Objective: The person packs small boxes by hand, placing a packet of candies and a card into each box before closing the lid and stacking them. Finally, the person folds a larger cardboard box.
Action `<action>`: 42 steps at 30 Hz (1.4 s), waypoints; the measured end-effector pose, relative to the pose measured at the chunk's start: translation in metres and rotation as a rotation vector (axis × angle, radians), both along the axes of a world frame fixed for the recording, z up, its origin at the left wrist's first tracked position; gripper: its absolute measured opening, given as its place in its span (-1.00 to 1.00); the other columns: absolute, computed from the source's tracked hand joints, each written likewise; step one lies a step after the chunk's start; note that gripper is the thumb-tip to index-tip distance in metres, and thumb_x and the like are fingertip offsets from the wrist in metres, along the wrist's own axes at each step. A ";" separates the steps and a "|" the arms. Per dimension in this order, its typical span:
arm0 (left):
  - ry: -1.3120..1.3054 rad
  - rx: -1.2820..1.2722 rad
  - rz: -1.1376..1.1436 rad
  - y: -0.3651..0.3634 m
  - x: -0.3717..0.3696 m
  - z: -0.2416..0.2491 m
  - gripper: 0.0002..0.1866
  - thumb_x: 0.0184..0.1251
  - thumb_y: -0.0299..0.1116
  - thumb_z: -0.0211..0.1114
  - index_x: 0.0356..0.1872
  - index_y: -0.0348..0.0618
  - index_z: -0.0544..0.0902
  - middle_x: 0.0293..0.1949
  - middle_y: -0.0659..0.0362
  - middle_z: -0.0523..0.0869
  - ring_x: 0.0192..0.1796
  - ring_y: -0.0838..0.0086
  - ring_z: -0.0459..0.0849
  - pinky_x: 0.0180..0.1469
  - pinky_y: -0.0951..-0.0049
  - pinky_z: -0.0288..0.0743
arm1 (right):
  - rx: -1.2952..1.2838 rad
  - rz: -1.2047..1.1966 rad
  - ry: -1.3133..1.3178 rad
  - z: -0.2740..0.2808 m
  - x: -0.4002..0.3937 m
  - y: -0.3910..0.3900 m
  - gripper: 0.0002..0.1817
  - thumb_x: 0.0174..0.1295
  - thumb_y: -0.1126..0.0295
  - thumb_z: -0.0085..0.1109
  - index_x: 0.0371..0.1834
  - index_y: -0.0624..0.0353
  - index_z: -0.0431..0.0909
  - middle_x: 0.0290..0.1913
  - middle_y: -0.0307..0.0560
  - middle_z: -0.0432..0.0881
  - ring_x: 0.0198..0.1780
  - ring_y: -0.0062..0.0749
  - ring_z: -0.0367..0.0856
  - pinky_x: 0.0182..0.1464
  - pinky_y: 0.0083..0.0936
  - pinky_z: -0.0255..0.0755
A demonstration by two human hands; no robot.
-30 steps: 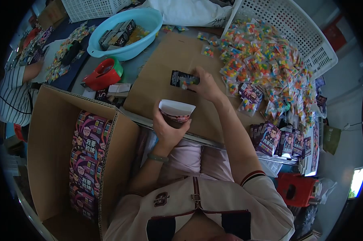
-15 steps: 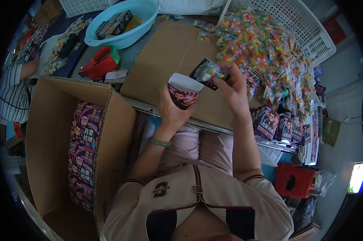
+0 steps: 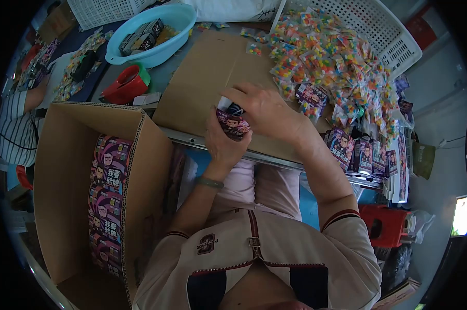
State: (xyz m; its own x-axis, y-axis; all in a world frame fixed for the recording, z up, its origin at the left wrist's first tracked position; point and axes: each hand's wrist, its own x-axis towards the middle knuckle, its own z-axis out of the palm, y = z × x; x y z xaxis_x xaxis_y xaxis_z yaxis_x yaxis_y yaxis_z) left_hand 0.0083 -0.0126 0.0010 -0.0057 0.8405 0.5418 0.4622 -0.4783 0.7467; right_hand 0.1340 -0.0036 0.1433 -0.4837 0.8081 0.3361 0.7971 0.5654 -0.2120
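Note:
My left hand (image 3: 220, 144) is wrapped around a small purple printed carton (image 3: 232, 125) with a cartoon figure on its front, held upright with its white flap raised. My right hand (image 3: 269, 111) reaches over the carton's open top, fingers bent down at the opening. Between those fingers and the carton shows part of a dark packet (image 3: 235, 109), partly inside the carton; the rest of it is hidden by the hand. Below both hands lies the brown cardboard sheet (image 3: 197, 77) on the table.
Many small bags of colourful candy (image 3: 326, 57) spill from a white basket (image 3: 393, 41). Printed cartons (image 3: 342, 147) stand at the right edge. A large cardboard box (image 3: 63, 196) at left holds packed cartons. A blue basin (image 3: 166, 49), a red tape dispenser (image 3: 125, 85) and another person's arm (image 3: 36, 95) are beyond.
My right hand has moved left and down, bringing the dark packet and the candy bag from beside the carton to its opening. The candy bag is now hidden. My left hand still holds the carton.

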 end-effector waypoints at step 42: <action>-0.122 0.072 -0.586 0.022 -0.048 0.051 -0.78 0.11 -0.63 0.39 -0.18 -0.27 0.72 -0.29 0.12 0.71 -0.37 0.55 0.67 -0.36 0.59 0.53 | -0.187 -0.120 0.603 -0.052 0.034 -0.046 -0.81 0.05 0.59 0.36 -0.23 0.25 0.70 -0.21 0.01 0.70 -0.27 -0.32 0.71 -0.27 -0.48 0.57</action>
State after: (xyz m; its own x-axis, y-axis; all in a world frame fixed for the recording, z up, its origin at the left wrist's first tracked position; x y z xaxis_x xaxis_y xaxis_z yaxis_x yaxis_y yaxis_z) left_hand -0.0393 0.0093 0.0515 0.3820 0.6838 0.6217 0.0197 -0.6786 0.7342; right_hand 0.1682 -0.0498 0.0914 -0.1563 0.9159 0.3696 0.5622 0.3902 -0.7292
